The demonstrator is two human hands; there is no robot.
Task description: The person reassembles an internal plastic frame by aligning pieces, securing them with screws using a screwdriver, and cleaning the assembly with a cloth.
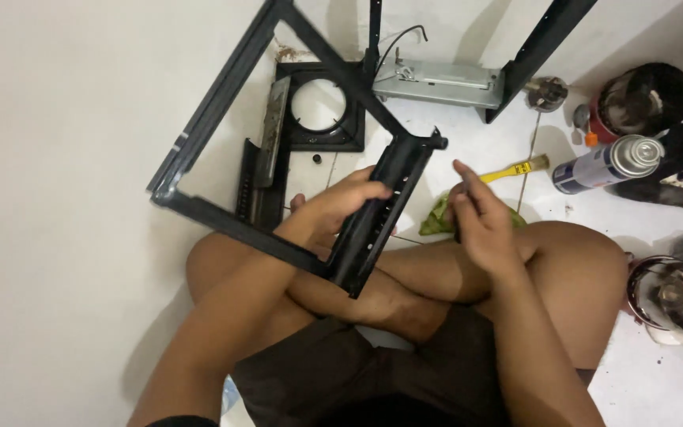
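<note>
Left hand [340, 207] is clamped on the black metal frame [223, 107], gripping the perforated side rail [377, 213] near its middle, fingers wrapped over the top edge. Right hand [480, 225] is just right of the rail, not touching it, fingers curled together around something small and dark; too hidden to tell what it is.

Key relation: the rail lies left of the right hand, close by. Its long axis runs diagonally, from low near the person's crossed legs up and away to the right, ending at a notched tip above the right hand. Left hand is the nearer one, already on it. The rest of the frame fans out up and left of the left hand, one corner resting on the floor [57, 198].

Look of it: matte black sheet metal, open rectangle, a row of small holes along the rail, scuffed edges.

Around: green rag [436, 217] directly behind the right hand, yellow-handled brush [515, 168] beyond it, white-and-blue spray can [606, 162] further right. Black square burner plate [319, 107] with a round opening and a grey metal tray [440, 81] lie beyond the left hand.
</note>
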